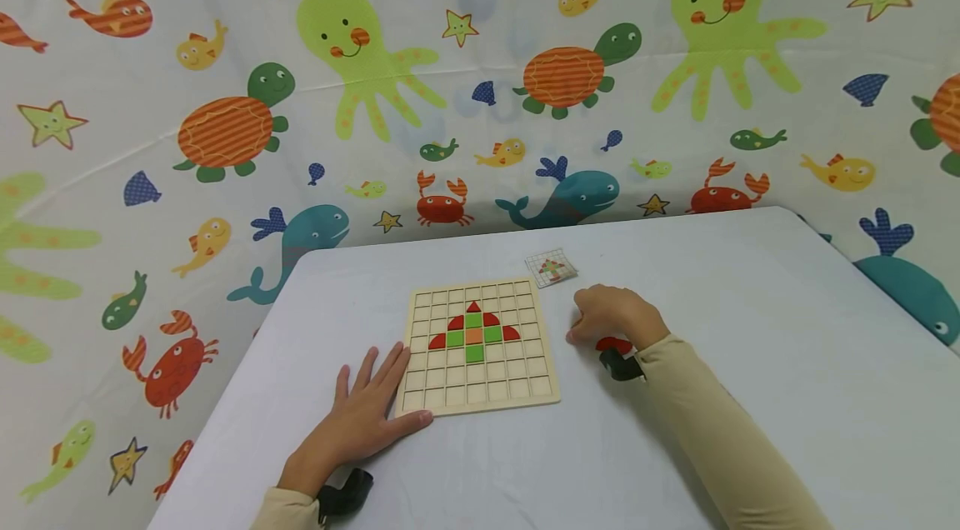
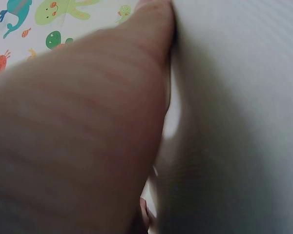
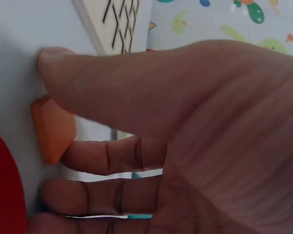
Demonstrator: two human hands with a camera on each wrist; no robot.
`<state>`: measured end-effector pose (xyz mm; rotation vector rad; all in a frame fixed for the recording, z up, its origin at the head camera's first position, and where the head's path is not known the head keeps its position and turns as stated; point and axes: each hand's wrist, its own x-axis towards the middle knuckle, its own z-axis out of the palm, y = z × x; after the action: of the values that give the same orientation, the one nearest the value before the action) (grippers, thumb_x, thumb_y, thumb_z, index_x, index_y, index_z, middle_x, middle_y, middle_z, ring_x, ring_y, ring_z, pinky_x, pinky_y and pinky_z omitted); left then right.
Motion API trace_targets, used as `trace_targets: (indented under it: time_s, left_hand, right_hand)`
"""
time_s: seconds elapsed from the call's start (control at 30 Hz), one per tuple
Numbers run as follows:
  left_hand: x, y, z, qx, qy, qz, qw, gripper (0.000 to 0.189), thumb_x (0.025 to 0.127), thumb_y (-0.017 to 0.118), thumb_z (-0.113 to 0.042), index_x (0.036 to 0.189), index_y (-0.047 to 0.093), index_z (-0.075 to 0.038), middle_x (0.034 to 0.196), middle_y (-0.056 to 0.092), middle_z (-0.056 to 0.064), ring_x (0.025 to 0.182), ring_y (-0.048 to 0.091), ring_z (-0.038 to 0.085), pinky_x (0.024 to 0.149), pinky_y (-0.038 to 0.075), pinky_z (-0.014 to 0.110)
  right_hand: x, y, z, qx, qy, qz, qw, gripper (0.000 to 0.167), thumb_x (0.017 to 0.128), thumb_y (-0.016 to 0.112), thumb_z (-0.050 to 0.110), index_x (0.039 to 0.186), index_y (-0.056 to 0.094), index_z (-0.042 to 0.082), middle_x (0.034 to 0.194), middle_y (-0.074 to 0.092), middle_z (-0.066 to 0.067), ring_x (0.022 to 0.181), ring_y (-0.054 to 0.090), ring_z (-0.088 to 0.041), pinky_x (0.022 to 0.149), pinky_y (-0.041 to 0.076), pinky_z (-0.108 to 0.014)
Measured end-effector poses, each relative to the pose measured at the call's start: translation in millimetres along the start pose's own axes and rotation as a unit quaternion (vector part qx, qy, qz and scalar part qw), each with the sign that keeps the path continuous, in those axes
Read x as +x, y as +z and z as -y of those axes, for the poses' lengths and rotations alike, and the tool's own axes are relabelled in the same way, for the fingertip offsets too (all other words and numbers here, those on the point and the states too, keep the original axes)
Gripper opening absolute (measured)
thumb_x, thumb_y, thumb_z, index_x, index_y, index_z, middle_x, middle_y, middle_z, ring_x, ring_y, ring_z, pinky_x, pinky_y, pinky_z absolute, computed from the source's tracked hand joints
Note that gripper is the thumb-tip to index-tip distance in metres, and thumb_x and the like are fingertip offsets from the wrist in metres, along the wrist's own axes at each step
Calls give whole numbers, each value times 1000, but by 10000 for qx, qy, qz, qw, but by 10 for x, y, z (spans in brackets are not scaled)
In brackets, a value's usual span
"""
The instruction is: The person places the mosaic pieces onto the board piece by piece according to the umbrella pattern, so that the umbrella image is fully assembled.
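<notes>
A wooden grid board (image 1: pixel 442 392) lies on the table, bearing an arrow-like figure of red and green tiles around an orange square (image 1: pixel 474 336). My left hand (image 1: pixel 363 417) spreads its straight fingers along the board's left edge, the thumb at its near left corner. Right of the board, my right hand (image 1: pixel 618 317) is low over the tabletop with bent fingers. Between thumb and index finger it pinches an orange tile (image 3: pixel 53 129), seen in the right wrist view. A red tile (image 3: pixel 5 185) lies beside it, partly out of frame. The left wrist view shows mostly blurred hand.
A small pattern card (image 1: pixel 552 267) with a similar figure lies behind the board's far right corner. The white table (image 1: pixel 750 305) extends to both sides. Behind it hangs a cloth (image 1: pixel 510 122) printed with sea animals. Dark wrist cameras (image 1: pixel 345 497) sit at both cuffs.
</notes>
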<state>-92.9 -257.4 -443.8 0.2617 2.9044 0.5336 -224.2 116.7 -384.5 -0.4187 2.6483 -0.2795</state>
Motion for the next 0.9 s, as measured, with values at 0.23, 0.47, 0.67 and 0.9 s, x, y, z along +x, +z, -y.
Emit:
trace_targets:
  time_s: [0.23, 0.47, 0.67, 0.9]
  left_hand:
    - [22, 11, 31, 63, -6, -35, 10000, 112, 90, 68, -75, 171, 27, -9, 178, 18, 13, 162, -1, 47, 120, -12, 74]
    - [6, 23, 36, 36, -23, -51, 10000, 113, 89, 68, -75, 170, 27, -9, 178, 17, 13, 162, -1, 47, 120, -13, 73]
    - [4, 26, 36, 43, -51, -17, 10000, 113, 89, 68, -76, 171, 27, -9, 178, 17, 13, 162, -2, 47, 120, -12, 73]
    - [-6, 10, 3, 69, -44, -14, 10000, 113, 89, 69, -75, 171, 27, -10, 178, 19, 13, 162, 0, 47, 120, -10, 75]
  right_hand:
    - [27, 35, 7, 101, -325, -36, 9994, 28, 94, 85, 24, 100, 67, 3, 88, 62, -7, 85, 58, -23, 75, 50, -35]
    - [99, 39, -49, 549, -982, -305, 9932, 25, 94, 85, 17, 93, 62, 6, 81, 58, -5, 77, 57, -19, 69, 47, -31]
    - [160, 74, -27, 1957, -1720, -465, 9643, 13, 99, 75, 6, 93, 63, 6, 76, 61, -5, 60, 58, -18, 61, 51, -31]
    - [152, 85, 145, 2913, -2104, -561, 9315, 3, 102, 70, 1, 102, 68, -1, 86, 67, -8, 65, 66, -20, 70, 60, -35]
